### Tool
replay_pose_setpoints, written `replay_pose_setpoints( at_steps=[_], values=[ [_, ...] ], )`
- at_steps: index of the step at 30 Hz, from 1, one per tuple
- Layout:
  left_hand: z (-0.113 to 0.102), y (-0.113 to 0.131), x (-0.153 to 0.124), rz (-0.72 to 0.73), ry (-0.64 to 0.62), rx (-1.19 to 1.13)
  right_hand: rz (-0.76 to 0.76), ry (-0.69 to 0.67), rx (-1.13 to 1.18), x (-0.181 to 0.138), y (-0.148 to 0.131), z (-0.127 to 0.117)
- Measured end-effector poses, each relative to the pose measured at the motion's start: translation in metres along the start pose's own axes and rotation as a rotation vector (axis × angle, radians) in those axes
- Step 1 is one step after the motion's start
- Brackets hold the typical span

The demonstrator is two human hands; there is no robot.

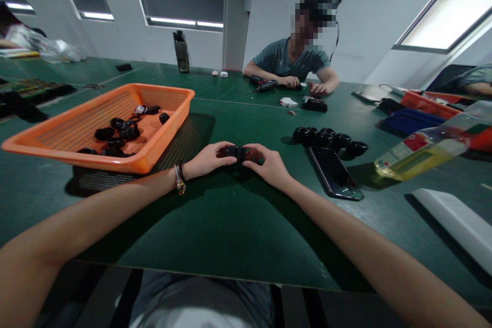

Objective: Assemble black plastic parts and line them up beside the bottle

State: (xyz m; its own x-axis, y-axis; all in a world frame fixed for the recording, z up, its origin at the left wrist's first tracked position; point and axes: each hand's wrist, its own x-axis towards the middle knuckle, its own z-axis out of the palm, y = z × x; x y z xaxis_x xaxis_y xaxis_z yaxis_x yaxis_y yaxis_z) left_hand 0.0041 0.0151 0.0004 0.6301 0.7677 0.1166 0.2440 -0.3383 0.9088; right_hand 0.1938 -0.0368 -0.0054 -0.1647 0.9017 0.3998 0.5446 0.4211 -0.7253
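Observation:
My left hand [209, 160] and my right hand [269, 164] meet over the green table [230, 225], both pinched on a small black part [235, 151] held between their fingertips. The left wrist wears a watch and a dark band. To the left an orange basket [169, 93] holds several black parts [119, 133]. To the right of my hands a cluster of black round parts [330, 139] lies on the table, with a dark phone [334, 173] lying flat just in front of it.
A bottle of yellow liquid [426, 152] lies tilted at the right, a white flat object [457, 223] near the right edge. Across the table a person in a grey shirt [292, 61] works with a power screwdriver [265, 84]. Red and blue trays [418, 110] stand far right.

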Motion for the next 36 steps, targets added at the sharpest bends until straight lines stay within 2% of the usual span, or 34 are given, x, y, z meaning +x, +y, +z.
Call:
replay_pose_setpoints(
  at_steps=[17, 36],
  values=[
    [0.0003, 0.0023, -0.0009, -0.015, 0.007, 0.001, -0.019, -0.018, -0.047, -0.0007, -0.0033, -0.0017],
    [-0.0001, 0.0021, -0.0010, -0.003, -0.001, 0.017, -0.020, 0.024, -0.117, 0.0002, -0.0025, -0.0013]
  ],
)
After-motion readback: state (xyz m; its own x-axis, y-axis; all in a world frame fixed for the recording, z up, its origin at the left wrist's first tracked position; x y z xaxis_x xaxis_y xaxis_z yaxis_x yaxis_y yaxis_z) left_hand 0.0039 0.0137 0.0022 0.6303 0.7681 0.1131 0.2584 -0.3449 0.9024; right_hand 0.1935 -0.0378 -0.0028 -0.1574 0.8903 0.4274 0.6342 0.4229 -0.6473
